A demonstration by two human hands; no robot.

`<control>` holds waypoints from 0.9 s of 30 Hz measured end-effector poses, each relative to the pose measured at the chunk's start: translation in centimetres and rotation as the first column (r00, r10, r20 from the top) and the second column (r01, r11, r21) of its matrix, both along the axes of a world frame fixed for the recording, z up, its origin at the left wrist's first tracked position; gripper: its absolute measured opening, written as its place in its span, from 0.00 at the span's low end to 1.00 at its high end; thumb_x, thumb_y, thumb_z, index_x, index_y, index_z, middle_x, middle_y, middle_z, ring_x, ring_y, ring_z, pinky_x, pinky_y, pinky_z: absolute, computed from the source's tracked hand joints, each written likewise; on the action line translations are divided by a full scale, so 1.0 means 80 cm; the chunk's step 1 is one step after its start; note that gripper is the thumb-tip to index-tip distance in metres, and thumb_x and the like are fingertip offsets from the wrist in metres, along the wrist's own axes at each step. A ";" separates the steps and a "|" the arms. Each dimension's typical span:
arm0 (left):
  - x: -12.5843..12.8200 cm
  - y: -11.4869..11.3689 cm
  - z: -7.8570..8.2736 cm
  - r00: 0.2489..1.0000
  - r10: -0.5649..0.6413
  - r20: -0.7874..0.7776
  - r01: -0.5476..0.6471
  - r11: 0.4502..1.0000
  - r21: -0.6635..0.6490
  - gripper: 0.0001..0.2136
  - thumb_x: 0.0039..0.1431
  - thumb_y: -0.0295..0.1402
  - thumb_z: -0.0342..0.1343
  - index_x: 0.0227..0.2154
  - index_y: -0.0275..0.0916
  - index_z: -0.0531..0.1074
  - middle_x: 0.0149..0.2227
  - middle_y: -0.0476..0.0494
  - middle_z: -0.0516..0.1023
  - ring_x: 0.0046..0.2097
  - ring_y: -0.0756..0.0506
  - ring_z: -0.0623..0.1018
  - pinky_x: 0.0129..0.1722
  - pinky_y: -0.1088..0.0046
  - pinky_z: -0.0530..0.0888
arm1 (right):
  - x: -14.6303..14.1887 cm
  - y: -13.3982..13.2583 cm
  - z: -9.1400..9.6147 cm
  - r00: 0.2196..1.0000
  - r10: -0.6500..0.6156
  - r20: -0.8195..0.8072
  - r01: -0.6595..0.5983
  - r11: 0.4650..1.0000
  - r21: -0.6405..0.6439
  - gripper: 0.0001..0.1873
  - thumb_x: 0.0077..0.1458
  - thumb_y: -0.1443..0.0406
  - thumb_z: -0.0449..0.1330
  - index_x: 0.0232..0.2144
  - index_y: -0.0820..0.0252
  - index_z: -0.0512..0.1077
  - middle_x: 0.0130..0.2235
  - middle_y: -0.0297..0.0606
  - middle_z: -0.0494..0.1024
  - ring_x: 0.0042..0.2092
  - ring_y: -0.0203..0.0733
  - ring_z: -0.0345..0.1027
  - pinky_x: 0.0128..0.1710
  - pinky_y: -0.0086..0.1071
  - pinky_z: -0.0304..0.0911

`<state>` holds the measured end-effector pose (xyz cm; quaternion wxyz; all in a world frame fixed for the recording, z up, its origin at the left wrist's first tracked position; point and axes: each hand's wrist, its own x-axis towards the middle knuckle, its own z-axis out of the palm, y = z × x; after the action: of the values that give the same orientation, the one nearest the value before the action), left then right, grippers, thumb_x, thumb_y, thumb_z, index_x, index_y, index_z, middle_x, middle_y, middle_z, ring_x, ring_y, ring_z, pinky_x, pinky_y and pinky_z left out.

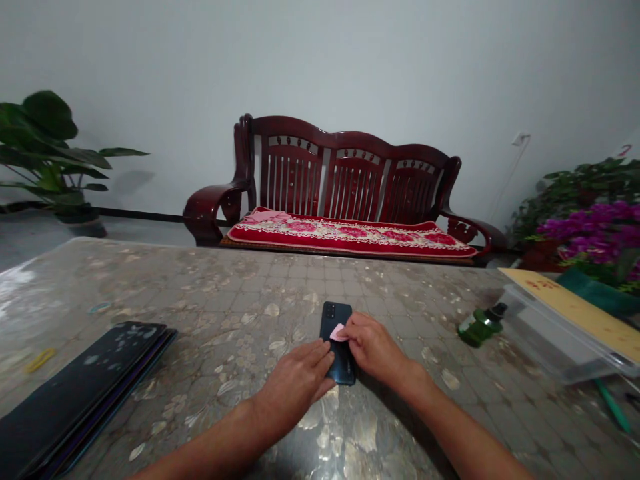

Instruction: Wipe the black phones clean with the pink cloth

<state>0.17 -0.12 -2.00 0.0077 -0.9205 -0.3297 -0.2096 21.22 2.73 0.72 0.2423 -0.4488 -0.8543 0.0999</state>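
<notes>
A dark blue smartphone [342, 368] lies back side up on the table, its camera block at the far end. My left hand [301, 373] rests against the phone's left edge, fingers stretched out and fingertips on its back. Between the fingers of my right hand [373, 345] is a small pink cloth [337, 333], pressed onto the upper half of the phone's back. Part of the cloth is hidden under those fingers.
On the left lie a stack of dark folders [95, 380] and a yellow band [39, 360]. To the right are a green spray bottle [481, 325], a clear plastic box [543, 333] with a yellow board [580, 303] on it, and purple flowers [595, 230]. A wooden bench [350, 143] stands beyond the table [225, 280].
</notes>
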 end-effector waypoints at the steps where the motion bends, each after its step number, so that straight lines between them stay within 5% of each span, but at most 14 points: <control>1: 0.000 0.000 -0.001 1.000 0.002 0.000 -0.002 1.000 0.008 0.13 0.60 0.34 0.63 0.46 0.35 0.75 0.50 0.36 0.80 0.52 0.39 0.80 0.54 0.62 0.77 | 0.000 0.006 -0.001 0.999 -0.030 -0.016 0.030 1.000 -0.001 0.19 0.56 0.79 0.54 0.37 0.57 0.80 0.33 0.37 0.74 0.39 0.40 0.67 0.41 0.30 0.61; 5: 0.001 -0.002 -0.005 1.000 0.024 0.000 -0.024 0.998 0.051 0.13 0.60 0.34 0.63 0.46 0.35 0.75 0.49 0.37 0.81 0.51 0.39 0.80 0.53 0.63 0.77 | -0.005 0.025 -0.004 0.993 -0.112 -0.031 0.112 0.994 0.009 0.18 0.58 0.78 0.54 0.38 0.58 0.81 0.33 0.38 0.75 0.38 0.40 0.67 0.41 0.30 0.62; 12: -0.001 -0.003 -0.004 1.000 0.028 -0.007 -0.028 0.996 0.089 0.12 0.62 0.36 0.61 0.44 0.35 0.76 0.47 0.37 0.82 0.49 0.40 0.81 0.52 0.63 0.77 | -0.009 0.007 -0.006 0.999 0.042 -0.001 -0.042 0.999 0.000 0.19 0.54 0.79 0.56 0.38 0.56 0.81 0.34 0.37 0.74 0.40 0.41 0.67 0.42 0.30 0.61; 19: -0.003 -0.005 -0.005 0.999 0.032 -0.010 -0.030 0.991 0.133 0.12 0.65 0.36 0.58 0.46 0.34 0.75 0.48 0.36 0.81 0.50 0.39 0.80 0.51 0.62 0.77 | -0.007 0.022 -0.006 0.995 -0.097 0.005 0.097 0.995 0.021 0.19 0.58 0.78 0.53 0.40 0.58 0.80 0.34 0.39 0.74 0.39 0.40 0.67 0.42 0.31 0.62; 27: -0.004 -0.004 -0.009 0.999 0.034 -0.002 -0.033 0.992 0.123 0.12 0.66 0.37 0.56 0.46 0.36 0.75 0.47 0.38 0.82 0.50 0.40 0.80 0.52 0.62 0.76 | -0.014 0.002 0.014 0.993 -0.002 0.121 0.011 0.997 -0.074 0.17 0.55 0.78 0.54 0.34 0.58 0.80 0.33 0.37 0.74 0.39 0.40 0.67 0.41 0.29 0.60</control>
<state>-0.17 -0.43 -2.71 0.0687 -0.9131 -0.3315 -0.2273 20.10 2.86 1.81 0.1736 -0.4655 -0.8616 0.1036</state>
